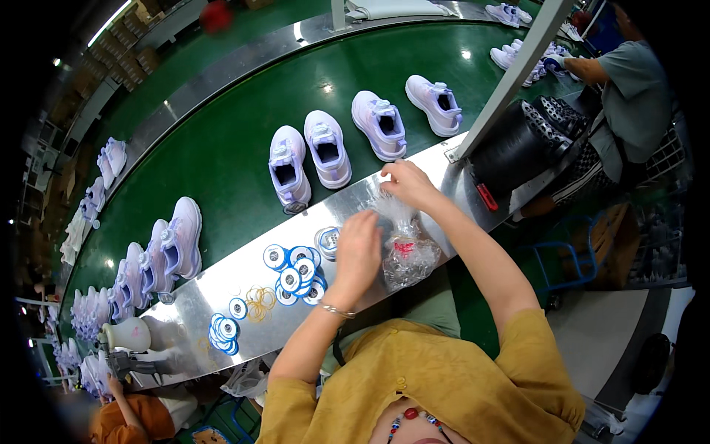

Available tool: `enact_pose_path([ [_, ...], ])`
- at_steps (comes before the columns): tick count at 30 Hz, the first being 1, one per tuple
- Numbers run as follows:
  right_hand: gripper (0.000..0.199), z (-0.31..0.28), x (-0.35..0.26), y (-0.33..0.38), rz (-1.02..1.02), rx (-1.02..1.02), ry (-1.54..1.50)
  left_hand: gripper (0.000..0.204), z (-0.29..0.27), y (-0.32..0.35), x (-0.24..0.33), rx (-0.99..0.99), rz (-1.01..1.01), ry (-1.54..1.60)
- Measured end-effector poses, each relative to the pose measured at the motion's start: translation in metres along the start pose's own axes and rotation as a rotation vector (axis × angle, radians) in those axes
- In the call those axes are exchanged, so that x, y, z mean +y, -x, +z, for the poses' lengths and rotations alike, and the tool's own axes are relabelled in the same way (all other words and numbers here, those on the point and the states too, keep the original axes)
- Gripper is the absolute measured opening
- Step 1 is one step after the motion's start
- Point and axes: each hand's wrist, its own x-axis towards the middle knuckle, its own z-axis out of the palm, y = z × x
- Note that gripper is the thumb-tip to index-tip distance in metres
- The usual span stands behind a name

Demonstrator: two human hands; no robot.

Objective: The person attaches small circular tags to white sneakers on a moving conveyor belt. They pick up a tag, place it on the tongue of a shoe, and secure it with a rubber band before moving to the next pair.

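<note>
On the metal ledge in front of me lies a crumpled clear plastic bag [408,260] with a red mark. A bundle of thin whitish strands [396,208] sticks out of its top. My left hand [359,253], a bracelet at its wrist, is curled beside the strands, its fingertips against their left side. Above the bundle my right hand [411,185] has thumb and fingers pinched together; whatever is between them is too small to name. A round grey device with a small display [328,241] sits just left of my left hand.
Blue-and-white round tags [291,279] and yellow rubber bands [260,304] lie to the left. Lilac shoes [327,150] stand on the green conveyor [244,185]. A metal post [510,81] rises at right, near a red-handled tool [487,197]. Co-workers are at far right and lower left.
</note>
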Motion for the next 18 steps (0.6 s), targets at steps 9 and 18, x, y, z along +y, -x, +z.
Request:
enact_pose_path([
  [9, 0.02, -0.03, 0.043, -0.012, 0.06, -0.093, 0.101, 0.047, 0.071, -0.019, 0.054, -0.219, 0.033, -0.206],
  [18, 0.012, -0.037, 0.063, -0.029, 0.154, -0.071, -0.27, 0.047, 0.082, -0.035, 0.064, -0.257, 0.056, -0.248],
])
